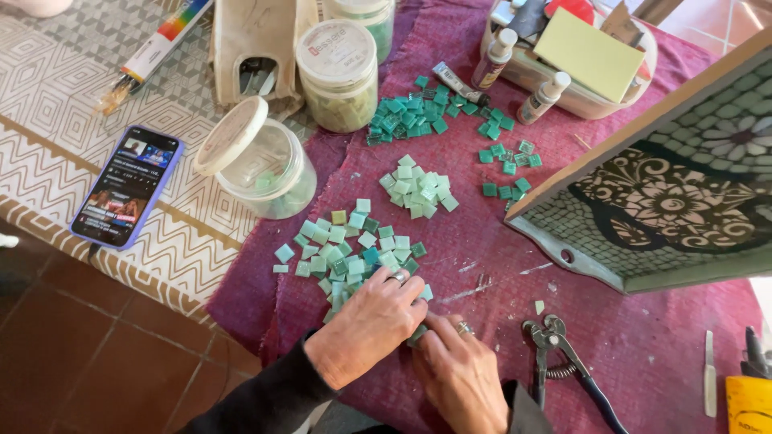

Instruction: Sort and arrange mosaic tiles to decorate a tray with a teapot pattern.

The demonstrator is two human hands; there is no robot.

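Green glass tiles (354,245), small, square and glossy, in mixed mint, teal and olive, spread loose on a coarse burgundy cloth (643,337). Head view: left hand (366,325) laid palm-down, fingers fairly close together, over the near edge of that cluster, ringed finger forward; right hand (458,374) just beside it and touching, fingertips pinched on 1 dark green tile (416,334) at the cloth. Sorting apparently partway: 1 pale mint heap (420,186) set apart in the middle, 1 darker teal heap (422,112) farther off, 1 small scatter (508,165) to the right, the near cluster unsorted in tone. Mosaic panel (683,185), wood-edged and tilted, largely tiled in grey-green around a dark floral cut-out. Metal nippers (555,354) with coiled spring, lying near the right hand, untouched. Clear plastic tub (269,169), lid propped against its rim, a few tiles visible inside; 2 lidded jars (338,72) behind. Smartphone (127,186) in a blue case, screen lit, on a patterned tablecloth (48,104). White tray (579,72) with small bottles and a yellow pad.
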